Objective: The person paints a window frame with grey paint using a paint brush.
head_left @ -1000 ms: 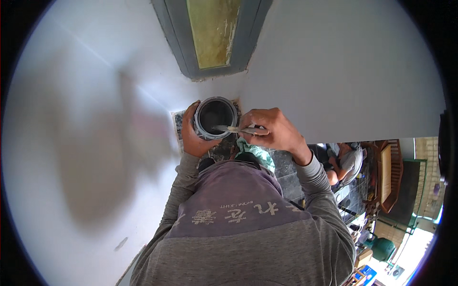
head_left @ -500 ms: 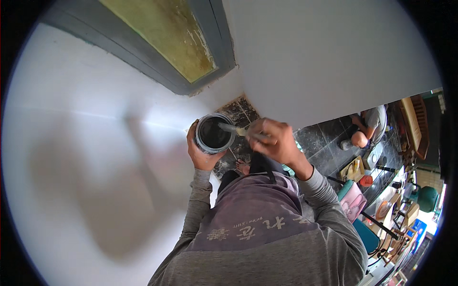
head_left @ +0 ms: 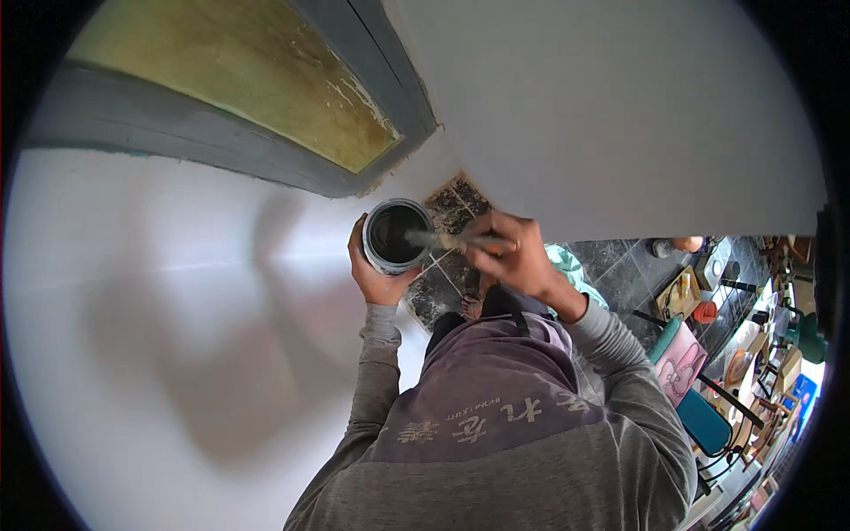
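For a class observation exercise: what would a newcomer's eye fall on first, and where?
Just left of centre, the left hand holds a tub, dark inside; the right hand holds a brush over its mouth. At upper left, a yellow panel in a grey frame stands out.

Here's the round pot, pale-rimmed, mouth open upward, dark inside; and across its right edge comes the slim brush, nearly level in view, greyish blurred tip over the opening, handle pointing right.
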Available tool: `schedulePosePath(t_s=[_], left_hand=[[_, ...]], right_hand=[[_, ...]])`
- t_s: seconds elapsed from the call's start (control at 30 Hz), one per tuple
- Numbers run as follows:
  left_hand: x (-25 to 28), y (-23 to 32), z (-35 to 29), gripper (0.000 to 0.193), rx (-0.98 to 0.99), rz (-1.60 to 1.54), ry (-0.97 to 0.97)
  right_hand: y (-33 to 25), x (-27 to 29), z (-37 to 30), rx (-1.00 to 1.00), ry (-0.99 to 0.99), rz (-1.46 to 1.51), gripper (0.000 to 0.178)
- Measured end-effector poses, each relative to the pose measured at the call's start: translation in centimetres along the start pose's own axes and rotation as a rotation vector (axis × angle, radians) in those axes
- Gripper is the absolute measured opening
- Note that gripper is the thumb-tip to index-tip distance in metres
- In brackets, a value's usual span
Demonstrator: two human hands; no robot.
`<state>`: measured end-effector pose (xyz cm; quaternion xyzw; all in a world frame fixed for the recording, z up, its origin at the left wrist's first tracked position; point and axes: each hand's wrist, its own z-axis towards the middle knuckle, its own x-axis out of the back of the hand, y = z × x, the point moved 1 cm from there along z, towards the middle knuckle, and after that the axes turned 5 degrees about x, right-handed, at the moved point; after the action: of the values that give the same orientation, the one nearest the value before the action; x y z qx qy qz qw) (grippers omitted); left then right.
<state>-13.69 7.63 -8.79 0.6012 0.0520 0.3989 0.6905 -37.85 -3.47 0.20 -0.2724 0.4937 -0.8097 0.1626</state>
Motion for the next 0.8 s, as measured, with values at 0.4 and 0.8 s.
schedulePosePath(t_s=[0.4, 0.8], left_hand=[[-2.0, -3.9, 4.4, 0.116, 0.044, -0.004, -0.033], [-3.2, -11.8, 9.3, 0.114, 0.032, 0.026, -0.029]], right_hand=[[6.8, -0.7, 1.5, 0.046, 0.232, 0.001, 0.016], [16.4, -6.6, 1.7, -0.13, 0.363, 0.095, 0.022]])
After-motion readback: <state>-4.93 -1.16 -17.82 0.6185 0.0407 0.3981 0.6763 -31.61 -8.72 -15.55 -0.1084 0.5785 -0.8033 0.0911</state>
